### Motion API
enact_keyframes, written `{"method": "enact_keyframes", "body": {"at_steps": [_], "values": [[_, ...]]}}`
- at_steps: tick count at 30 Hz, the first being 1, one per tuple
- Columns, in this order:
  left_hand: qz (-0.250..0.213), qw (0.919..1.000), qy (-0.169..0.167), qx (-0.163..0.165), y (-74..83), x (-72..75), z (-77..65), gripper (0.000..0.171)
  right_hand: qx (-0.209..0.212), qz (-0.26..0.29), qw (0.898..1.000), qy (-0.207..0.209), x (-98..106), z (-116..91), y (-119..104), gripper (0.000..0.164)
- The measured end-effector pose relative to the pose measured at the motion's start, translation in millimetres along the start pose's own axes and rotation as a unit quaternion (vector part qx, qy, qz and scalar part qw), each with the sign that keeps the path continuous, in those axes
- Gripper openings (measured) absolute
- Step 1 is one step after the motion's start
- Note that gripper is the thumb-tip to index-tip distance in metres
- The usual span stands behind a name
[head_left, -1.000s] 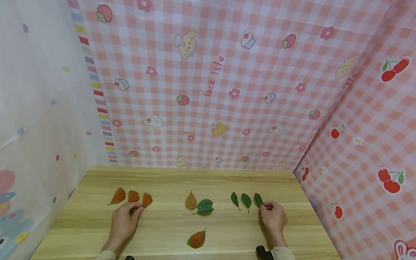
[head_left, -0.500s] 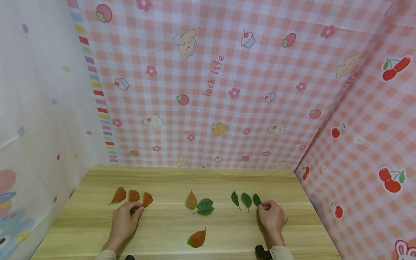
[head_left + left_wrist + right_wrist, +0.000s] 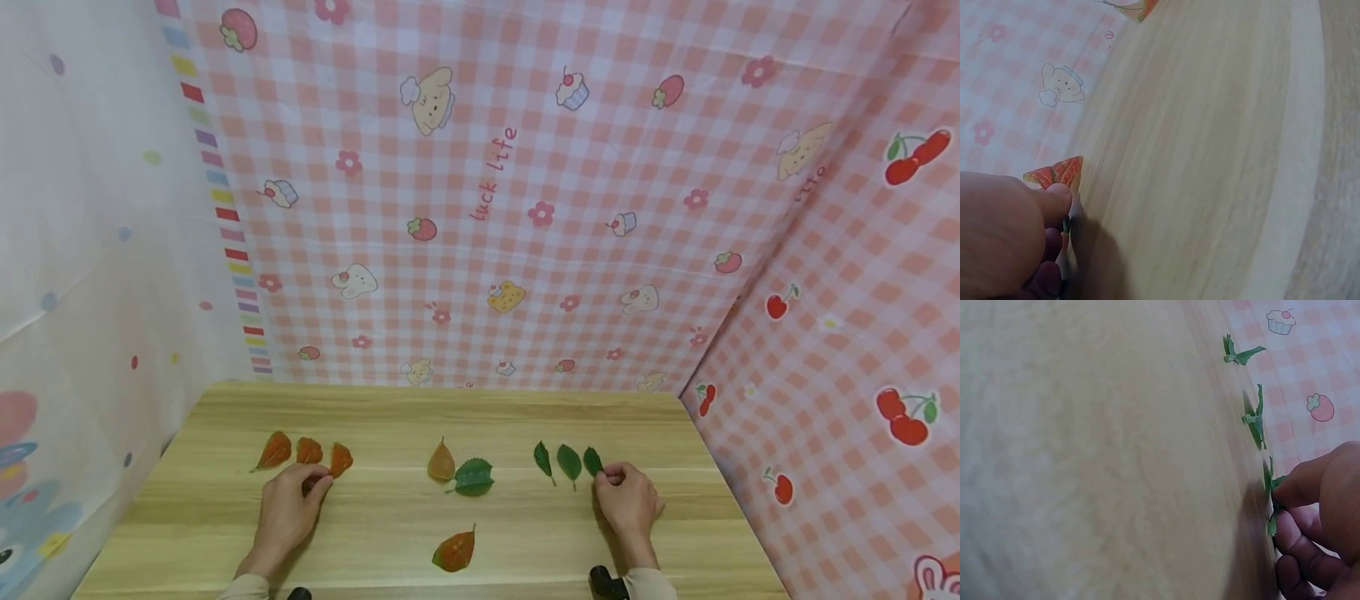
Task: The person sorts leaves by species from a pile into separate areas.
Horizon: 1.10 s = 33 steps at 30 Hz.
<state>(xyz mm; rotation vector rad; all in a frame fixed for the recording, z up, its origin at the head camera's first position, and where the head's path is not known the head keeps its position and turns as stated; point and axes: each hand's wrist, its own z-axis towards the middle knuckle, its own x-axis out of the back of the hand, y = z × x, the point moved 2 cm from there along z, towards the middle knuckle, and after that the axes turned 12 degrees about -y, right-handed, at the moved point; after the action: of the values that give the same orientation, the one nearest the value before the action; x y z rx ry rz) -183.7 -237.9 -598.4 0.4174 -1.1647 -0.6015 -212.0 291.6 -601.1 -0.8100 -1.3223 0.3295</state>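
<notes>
- The left hand [image 3: 288,510] lies on the light wooden table [image 3: 390,533], and its fingertips pinch the end of the small orange-red leaf [image 3: 341,459] at the right of a row of three
- The other two orange leaves [image 3: 291,451] lie just beside it, further left
- The right hand [image 3: 628,500] has curled fingers that pinch the small dark green leaf [image 3: 592,461], the right one in a row of three
- The two other green leaves [image 3: 557,461] lie just beside it on the left
- Between the rows sit a brown pointed leaf [image 3: 441,462] touching a wide green jagged leaf [image 3: 474,477], with a red-green leaf [image 3: 454,551] nearer the person
- It looks like leaves are being put in rows by colour, and both end leaves are just being set down
- Next, both hands should let go gently, so the thin leaves stay flat, and then reach for the middle leaves
</notes>
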Motion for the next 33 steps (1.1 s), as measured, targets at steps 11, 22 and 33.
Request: {"method": "enact_keyframes", "body": {"at_steps": [11,22,33], "values": [[-0.004,0.9996,-0.019,0.021,-2.1,5.6,-1.6,0.012,-0.001,0.002,1.000,-0.006,0.8,-0.2,0.9,0.012],[-0.008,0.9999,-0.003,-0.006,-3.2,5.3,-6.0,0.019,-0.003,-0.003,1.000,-0.018,0.9,0.2,0.4,0.012],[-0.030,0.9995,-0.010,0.001,-5.6,5.3,-9.3,0.019,-0.009,-0.008,0.999,-0.030,-0.4,1.1,4.1,0.015]]}}
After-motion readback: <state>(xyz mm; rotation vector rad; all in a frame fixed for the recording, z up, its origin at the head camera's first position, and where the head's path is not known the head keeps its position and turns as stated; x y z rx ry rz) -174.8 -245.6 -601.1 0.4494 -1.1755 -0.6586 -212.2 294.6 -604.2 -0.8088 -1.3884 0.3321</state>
